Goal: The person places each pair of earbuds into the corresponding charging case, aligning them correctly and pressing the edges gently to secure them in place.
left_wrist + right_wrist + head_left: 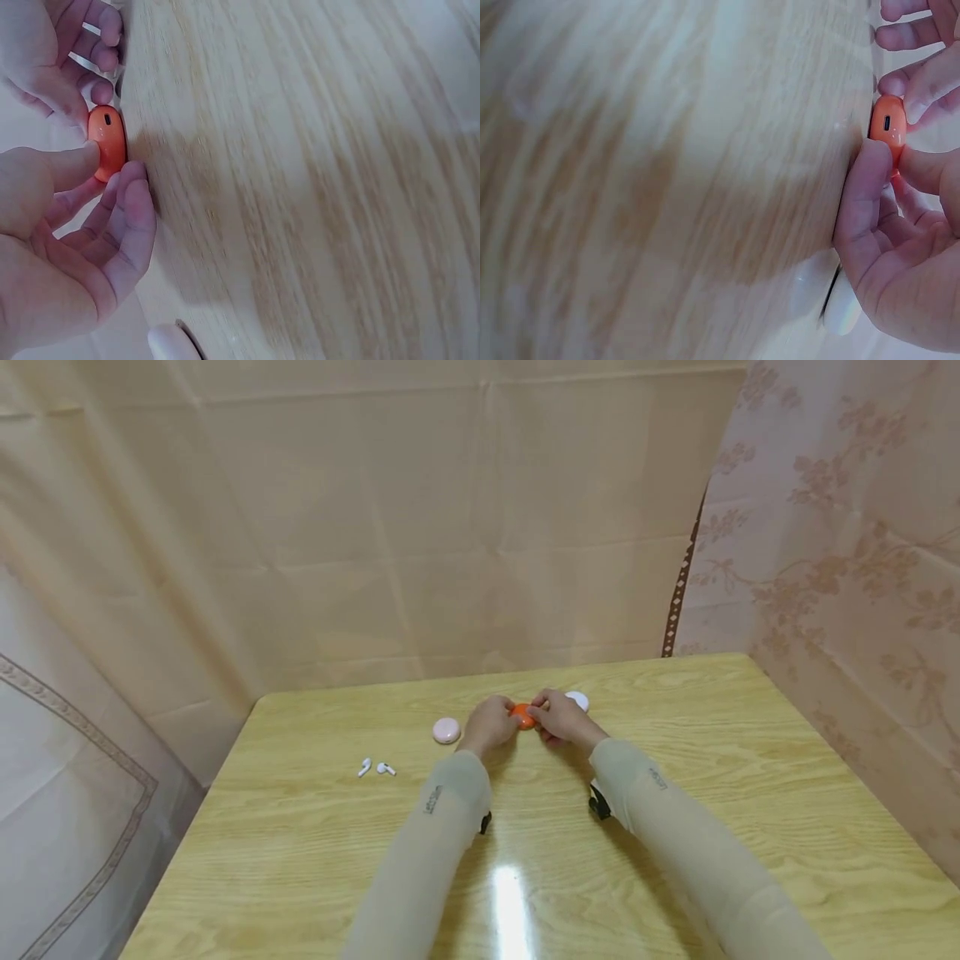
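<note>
Both hands meet at a round, glossy orange earbud case [523,717] near the table's far edge. My left hand [489,724] pinches its left side, the thumb on top in the left wrist view. From the other side my right hand [564,718] grips it between thumb and fingers. A small dark charging port shows on the orange case [889,129] in the right wrist view, and its lid looks closed. Left of the left hand lies a pale pink round case [446,731]. Partly hidden behind the right hand is a white round case [577,700].
Two loose white earbuds, one [364,767] beside the other [386,769], lie on the left part of the wooden table [300,852]. Beige curtains hang behind the table's far edge, and a flowered cloth [847,527] hangs along the right.
</note>
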`<state>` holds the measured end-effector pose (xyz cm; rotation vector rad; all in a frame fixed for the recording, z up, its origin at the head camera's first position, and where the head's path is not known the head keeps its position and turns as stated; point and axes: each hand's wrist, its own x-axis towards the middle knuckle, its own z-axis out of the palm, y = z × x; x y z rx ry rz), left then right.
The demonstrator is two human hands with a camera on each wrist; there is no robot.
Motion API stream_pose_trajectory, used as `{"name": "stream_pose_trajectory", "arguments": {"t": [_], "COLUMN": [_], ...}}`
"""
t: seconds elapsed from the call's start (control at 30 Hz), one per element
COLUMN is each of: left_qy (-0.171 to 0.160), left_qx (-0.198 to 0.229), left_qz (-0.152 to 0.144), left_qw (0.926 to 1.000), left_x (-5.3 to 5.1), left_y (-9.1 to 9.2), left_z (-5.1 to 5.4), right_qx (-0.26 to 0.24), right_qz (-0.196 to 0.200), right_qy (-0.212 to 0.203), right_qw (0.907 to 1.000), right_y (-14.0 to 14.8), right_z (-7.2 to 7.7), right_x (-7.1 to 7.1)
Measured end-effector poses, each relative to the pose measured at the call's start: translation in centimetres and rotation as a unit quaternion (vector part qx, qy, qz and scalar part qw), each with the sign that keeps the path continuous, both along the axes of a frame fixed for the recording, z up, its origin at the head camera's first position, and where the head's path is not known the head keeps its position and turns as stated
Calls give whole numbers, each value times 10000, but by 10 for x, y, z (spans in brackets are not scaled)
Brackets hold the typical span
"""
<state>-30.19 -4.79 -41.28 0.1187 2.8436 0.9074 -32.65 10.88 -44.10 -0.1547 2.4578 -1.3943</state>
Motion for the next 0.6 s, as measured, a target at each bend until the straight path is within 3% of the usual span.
{"name": "stream_pose_trajectory", "arguments": {"t": [0.23,0.43,0.6], "left_qy": [45,116,333], "left_qx": [176,197,271], "left_qz": [-125,-127,-69], "left_qw": [9998,9997,9991], "left_x": [-1,0,-5], "left_y": [-1,-3,0], "left_z": [0,3,10], "right_qx": [-237,-398,-168], "right_qz": [-90,117,40], "right_qy": [-117,-321,75], "right_qw": [9996,9986,9998], "right_y": [6,16,34], "right_z": [0,4,10], "right_x": [-1,0,-4]}}
